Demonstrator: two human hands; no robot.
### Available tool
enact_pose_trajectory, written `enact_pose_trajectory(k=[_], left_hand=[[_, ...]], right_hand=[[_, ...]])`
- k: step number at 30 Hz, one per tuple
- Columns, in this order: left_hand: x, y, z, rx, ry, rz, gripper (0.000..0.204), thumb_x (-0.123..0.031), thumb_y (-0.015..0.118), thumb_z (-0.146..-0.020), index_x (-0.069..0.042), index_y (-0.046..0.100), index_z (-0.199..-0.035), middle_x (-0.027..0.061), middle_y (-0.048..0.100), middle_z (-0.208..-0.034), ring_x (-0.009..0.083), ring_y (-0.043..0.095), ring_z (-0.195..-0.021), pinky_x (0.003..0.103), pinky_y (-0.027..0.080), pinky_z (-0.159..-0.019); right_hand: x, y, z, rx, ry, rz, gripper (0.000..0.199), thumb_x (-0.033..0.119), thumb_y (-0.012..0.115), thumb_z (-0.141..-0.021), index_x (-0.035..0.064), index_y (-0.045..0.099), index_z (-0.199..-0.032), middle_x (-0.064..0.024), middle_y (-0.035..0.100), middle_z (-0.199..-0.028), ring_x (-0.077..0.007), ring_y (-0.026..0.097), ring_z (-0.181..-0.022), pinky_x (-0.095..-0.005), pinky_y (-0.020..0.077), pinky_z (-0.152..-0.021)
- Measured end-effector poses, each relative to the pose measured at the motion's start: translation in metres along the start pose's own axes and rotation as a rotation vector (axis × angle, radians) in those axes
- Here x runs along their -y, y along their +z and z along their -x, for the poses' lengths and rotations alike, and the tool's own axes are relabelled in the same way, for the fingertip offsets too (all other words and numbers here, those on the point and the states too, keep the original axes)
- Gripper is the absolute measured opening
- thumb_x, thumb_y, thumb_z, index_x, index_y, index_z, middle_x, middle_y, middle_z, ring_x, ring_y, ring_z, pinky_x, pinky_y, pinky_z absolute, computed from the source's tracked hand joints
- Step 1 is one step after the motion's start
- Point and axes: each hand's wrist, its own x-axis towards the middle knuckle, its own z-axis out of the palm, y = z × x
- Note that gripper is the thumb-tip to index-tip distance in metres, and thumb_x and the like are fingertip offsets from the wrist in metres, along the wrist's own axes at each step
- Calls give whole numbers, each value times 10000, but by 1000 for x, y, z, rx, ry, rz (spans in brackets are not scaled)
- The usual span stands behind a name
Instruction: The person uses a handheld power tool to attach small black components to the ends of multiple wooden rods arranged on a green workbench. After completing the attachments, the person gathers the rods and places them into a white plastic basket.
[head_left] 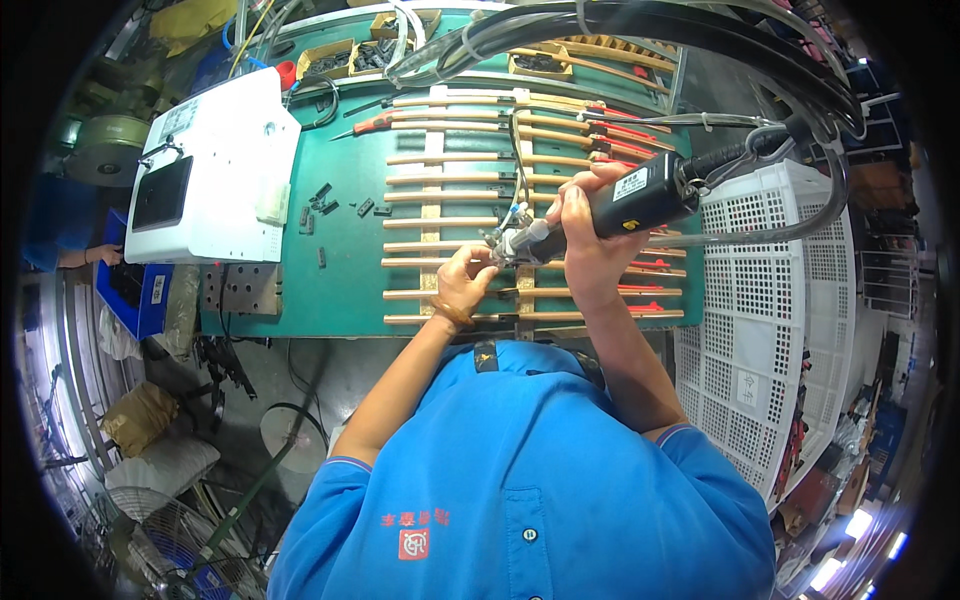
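Observation:
My right hand [595, 240] is wrapped round a black powered screwdriver [640, 195], which slants down to the left with its metal nose over the rods. Close to that nose, my left hand [462, 285] has thumb and fingers pinched together. What lies between those fingertips is too small to make out. Beneath both hands, wooden rods [405, 248] lie side by side across pale wooden strips [432, 160]. Dark fittings sit along the middle of the rods, and several rods have red parts [650, 265] near their right ends.
A white machine [210, 180] with a dark screen stands left on the green mat [345, 285]. Loose black parts [320, 200] and an orange-handled screwdriver [372, 124] lie there. White crates [745, 250] stand right. Hoses [640, 20] arch overhead. Another person's hand [103, 254] touches a blue bin [140, 300].

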Motion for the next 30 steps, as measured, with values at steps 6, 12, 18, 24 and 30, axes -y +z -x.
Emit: enact_pose_trajectory(k=[6,12,18,24,30], left_hand=[[-8,-2,-6,123,106,159,197,70,622,-822,24,574,-1007,94,671,-921,148,670,-866,250,548,-763],[5,-6,-9,124,-3,182,186,84,590,-843,36,563,-1021,89,641,-947,171,660,-899,273,542,-824],[13,-1,-13,123,83,30,224,55,645,-801,-3,598,-1012,83,689,-917,143,673,-859,259,544,-757],[3,-3,-14,151,62,3,199,73,634,-813,15,568,-991,76,675,-926,127,651,-870,253,527,-784],[2,-3,-11,139,118,117,273,72,636,-799,-9,577,-1054,85,682,-931,135,667,-873,251,535,-762]], right_hand=[[1,-3,-6,24,-17,11,372,-119,567,-805,18,442,-1127,-60,565,-838,-85,556,-674,-236,501,-600],[4,-4,-14,-25,-21,-12,352,-130,530,-794,7,466,-1111,-60,563,-819,-111,544,-625,-256,484,-595],[4,3,-13,-19,-10,-27,350,-132,522,-798,7,463,-1114,-60,560,-811,-109,543,-622,-253,484,-591],[3,1,-11,27,-13,-1,379,-117,546,-816,26,433,-1148,-61,557,-833,-83,543,-662,-241,495,-598],[3,0,-10,18,-7,-22,378,-118,549,-814,28,433,-1143,-58,557,-833,-83,545,-665,-237,495,-597]])
